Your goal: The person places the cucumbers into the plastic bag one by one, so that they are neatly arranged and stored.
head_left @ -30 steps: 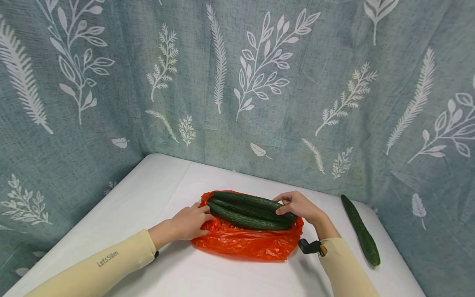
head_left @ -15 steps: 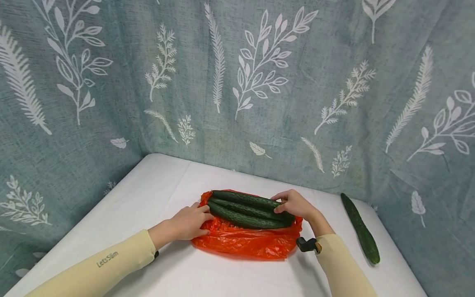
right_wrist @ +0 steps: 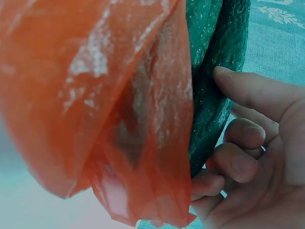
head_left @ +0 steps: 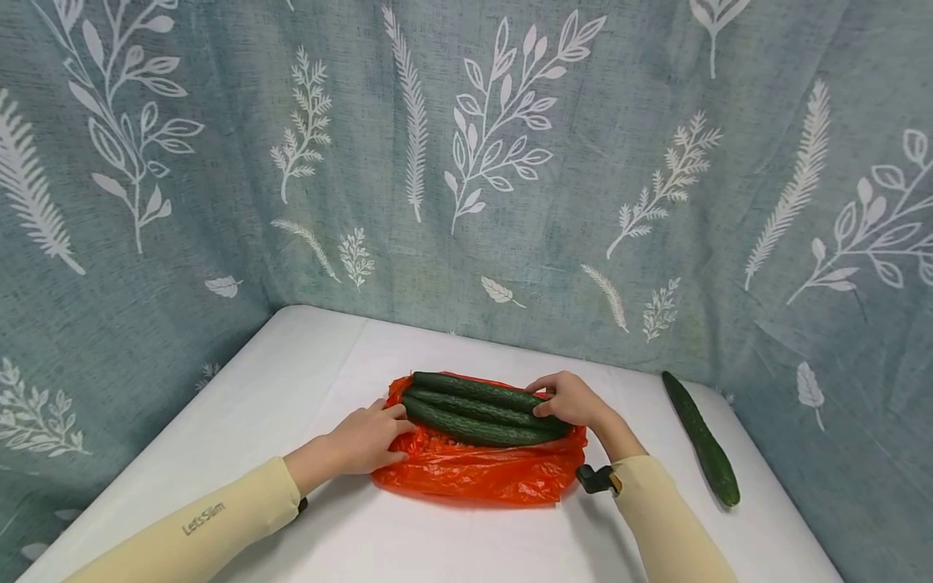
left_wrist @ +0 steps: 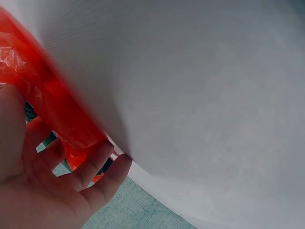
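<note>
Three long dark green cucumbers (head_left: pixel 474 427) lie side by side in the mouth of a crinkled red plastic bag (head_left: pixel 474 478) on the table. At the bag's left end, my left hand (head_left: pixel 364 437) holds the plastic, its fingers bent around the edge and the thumb low on the near side. My right hand (head_left: pixel 572 401) grips a cucumber (right_wrist: pixel 212 105) near its right end, thumb on top. In the right wrist view the other fingers curl in on its far side, and the red plastic covers part of the cucumbers' ends.
A separate cucumber (head_left: pixel 701 441) lies at the right side of the white table (head_left: pixel 328 356), beyond my right arm. Blue-green curtains (head_left: pixel 437 162) with white leaf prints hang along the table's back and both sides.
The head view has shifted slightly, so the scene sits a little further left. Both hands keep their places at the bag's ends; the cucumbers at the right end have settled slightly.
</note>
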`<state>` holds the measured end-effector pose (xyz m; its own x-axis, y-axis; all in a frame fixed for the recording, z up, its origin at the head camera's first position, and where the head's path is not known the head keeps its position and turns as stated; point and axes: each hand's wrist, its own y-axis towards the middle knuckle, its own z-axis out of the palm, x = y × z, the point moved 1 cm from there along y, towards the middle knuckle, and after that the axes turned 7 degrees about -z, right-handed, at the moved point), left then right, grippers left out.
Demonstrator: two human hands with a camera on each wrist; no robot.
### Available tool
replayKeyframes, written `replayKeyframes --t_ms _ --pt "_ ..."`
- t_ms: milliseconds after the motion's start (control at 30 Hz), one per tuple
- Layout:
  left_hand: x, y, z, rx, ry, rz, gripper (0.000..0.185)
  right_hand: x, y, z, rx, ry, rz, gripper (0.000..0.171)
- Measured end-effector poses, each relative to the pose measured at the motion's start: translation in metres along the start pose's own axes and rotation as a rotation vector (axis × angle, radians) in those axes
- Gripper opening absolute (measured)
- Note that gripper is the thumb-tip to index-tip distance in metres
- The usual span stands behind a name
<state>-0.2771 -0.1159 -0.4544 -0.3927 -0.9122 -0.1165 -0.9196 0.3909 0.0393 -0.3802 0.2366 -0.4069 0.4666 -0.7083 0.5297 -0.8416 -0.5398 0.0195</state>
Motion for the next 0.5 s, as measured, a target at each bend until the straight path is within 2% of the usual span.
replayKeyframes --t_ms 133,500 --pt "0.000 0.001 0.001 0.000 -0.006 0.002 0.046 0.001 -0.002 0.000 -0.018 -0.002 0.031 0.033" --pt "0.000 0.001 0.003 -0.003 -0.016 0.013 0.045 -0.001 -0.013 -0.003 -0.088 0.024 0.046 0.029"
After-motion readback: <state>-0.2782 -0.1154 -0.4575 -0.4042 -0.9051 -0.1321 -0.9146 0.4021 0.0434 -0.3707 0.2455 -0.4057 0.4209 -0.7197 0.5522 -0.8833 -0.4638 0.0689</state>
